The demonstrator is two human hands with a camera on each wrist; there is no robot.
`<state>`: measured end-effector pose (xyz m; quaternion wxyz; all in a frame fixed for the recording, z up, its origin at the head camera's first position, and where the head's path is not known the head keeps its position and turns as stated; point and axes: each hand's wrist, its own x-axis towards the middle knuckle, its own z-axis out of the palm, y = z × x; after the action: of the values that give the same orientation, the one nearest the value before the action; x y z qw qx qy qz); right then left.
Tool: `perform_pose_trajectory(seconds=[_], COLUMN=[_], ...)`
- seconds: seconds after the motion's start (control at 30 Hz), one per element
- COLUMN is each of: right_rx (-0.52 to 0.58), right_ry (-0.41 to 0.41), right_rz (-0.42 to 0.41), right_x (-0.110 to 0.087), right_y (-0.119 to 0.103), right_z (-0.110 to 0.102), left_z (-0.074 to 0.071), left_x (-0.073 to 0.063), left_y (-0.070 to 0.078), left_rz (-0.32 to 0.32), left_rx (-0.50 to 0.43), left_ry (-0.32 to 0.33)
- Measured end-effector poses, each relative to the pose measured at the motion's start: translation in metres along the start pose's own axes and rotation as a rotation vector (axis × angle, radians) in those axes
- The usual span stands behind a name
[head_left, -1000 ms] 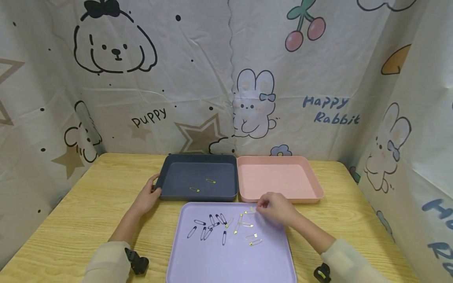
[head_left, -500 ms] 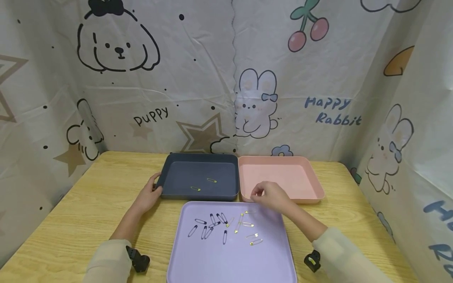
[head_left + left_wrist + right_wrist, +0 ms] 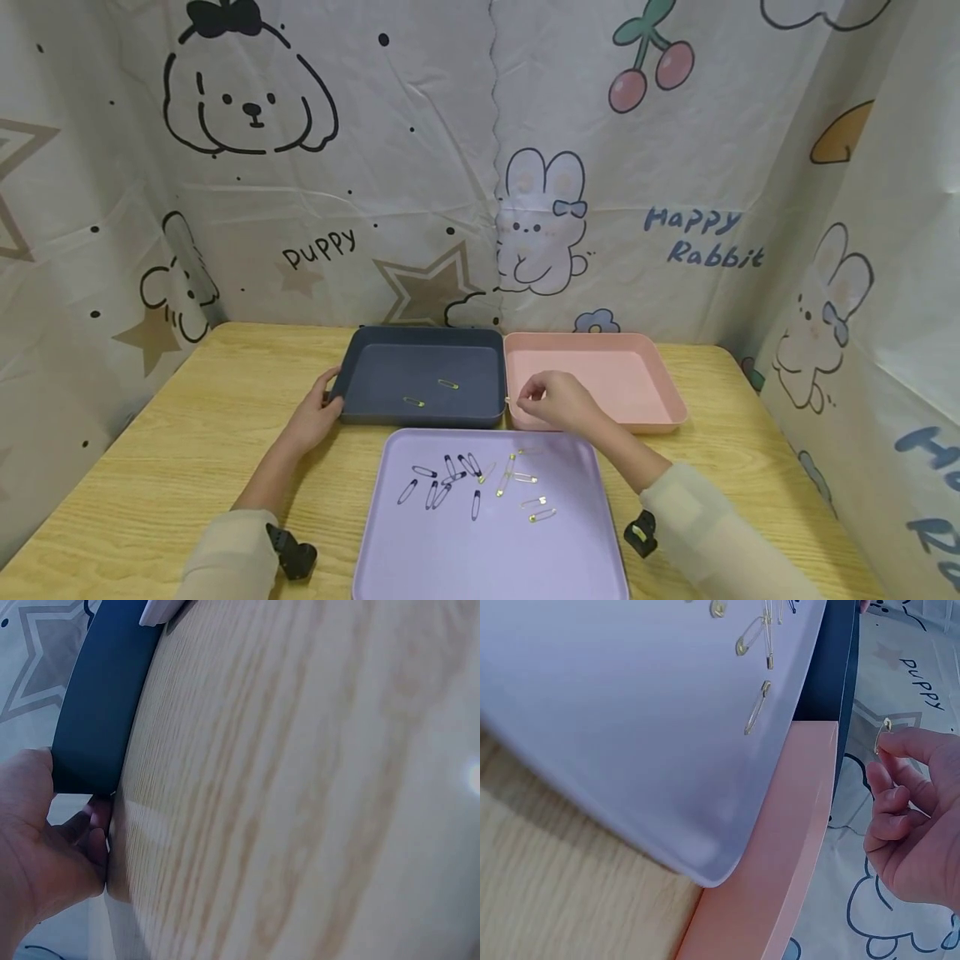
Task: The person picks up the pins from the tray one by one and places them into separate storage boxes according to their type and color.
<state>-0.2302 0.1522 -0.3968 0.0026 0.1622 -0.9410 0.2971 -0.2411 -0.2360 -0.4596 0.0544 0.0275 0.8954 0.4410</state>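
My right hand (image 3: 558,402) pinches a gold safety pin (image 3: 880,737) between thumb and fingertips. It is above the left end of the pink tray (image 3: 667,417), near the dark blue tray (image 3: 420,419). My left hand (image 3: 311,421) holds the dark blue tray at its left side, thumb and curled fingers against the end wall in the left wrist view. Two gold safety pins (image 3: 447,384) lie inside that dark tray. On the lilac tray (image 3: 487,558) in front are several black safety pins (image 3: 476,505) to the left and several gold safety pins (image 3: 542,515) to the right.
The dark blue and pink trays stand side by side at the back of the wooden table (image 3: 247,375), the lilac tray before them. A printed cloth (image 3: 420,183) hangs behind and at both sides. Each forearm carries a black wrist device (image 3: 297,557).
My right hand has lifted a gold safety pin off the lilac tray and moved away from me and left, over the pink tray's left end. My left hand stays on the dark tray.
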Motion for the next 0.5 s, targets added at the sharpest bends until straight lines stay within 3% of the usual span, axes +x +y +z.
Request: perform_pose_trajectory(seconds=[0.5], right_rx=[-0.003], right_ry=[0.013], right_rz=[0.006], right_x=[0.028], right_y=[-0.009], right_z=[0.003], left_z=[0.000], left_x=[-0.001], left_y=[-0.001], left_rz=[-0.001], left_rx=[0.001], left_ry=[-0.005])
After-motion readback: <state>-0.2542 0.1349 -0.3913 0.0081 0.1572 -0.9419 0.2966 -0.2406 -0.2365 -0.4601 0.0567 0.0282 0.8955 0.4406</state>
